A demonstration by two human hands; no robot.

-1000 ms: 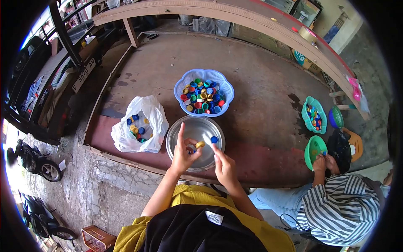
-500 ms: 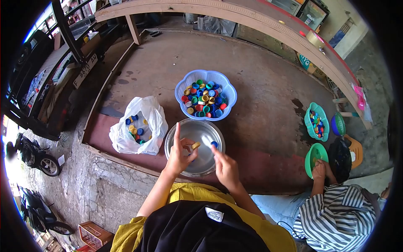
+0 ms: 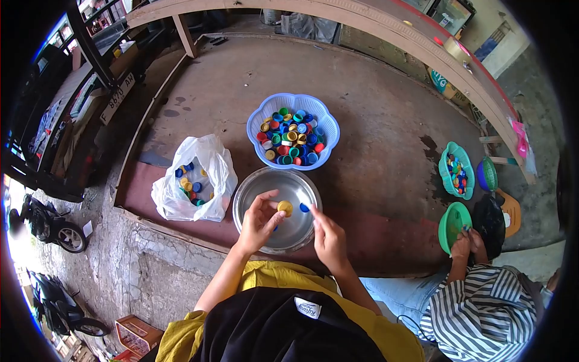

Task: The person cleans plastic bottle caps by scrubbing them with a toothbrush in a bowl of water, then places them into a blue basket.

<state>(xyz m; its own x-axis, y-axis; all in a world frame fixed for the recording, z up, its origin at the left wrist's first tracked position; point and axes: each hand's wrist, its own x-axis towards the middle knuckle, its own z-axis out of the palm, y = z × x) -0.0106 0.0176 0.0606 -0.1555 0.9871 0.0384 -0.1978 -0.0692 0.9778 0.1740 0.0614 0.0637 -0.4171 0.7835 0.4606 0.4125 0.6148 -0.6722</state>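
My left hand (image 3: 260, 224) is over the left side of a steel bowl (image 3: 242, 192), its fingers closed on a yellow cap (image 3: 284, 208). At the bowl's right side is my right hand (image 3: 330, 240), with a blue cap (image 3: 304, 207) at its fingertips. A bit of blue shows in the bowl below my left hand. Just beyond the bowl stands a blue-violet basket (image 3: 257, 113) full of caps in several colours. To the left lies a white plastic bag (image 3: 221, 175), open, with blue, yellow and green caps inside.
At the right, a co-worker in a striped top (image 3: 482, 311) has both hands at a green bowl (image 3: 446, 228). A teal basket (image 3: 447, 184) of caps, a black bag (image 3: 490, 217) and an orange stool (image 3: 512, 214) are nearby. A wooden rail (image 3: 338, 21) crosses the far side.
My left index finger, raised before, has bent down toward the yellow cap, which now faces up flat. My right hand has shifted slightly right and down. The whole view has tilted a little.
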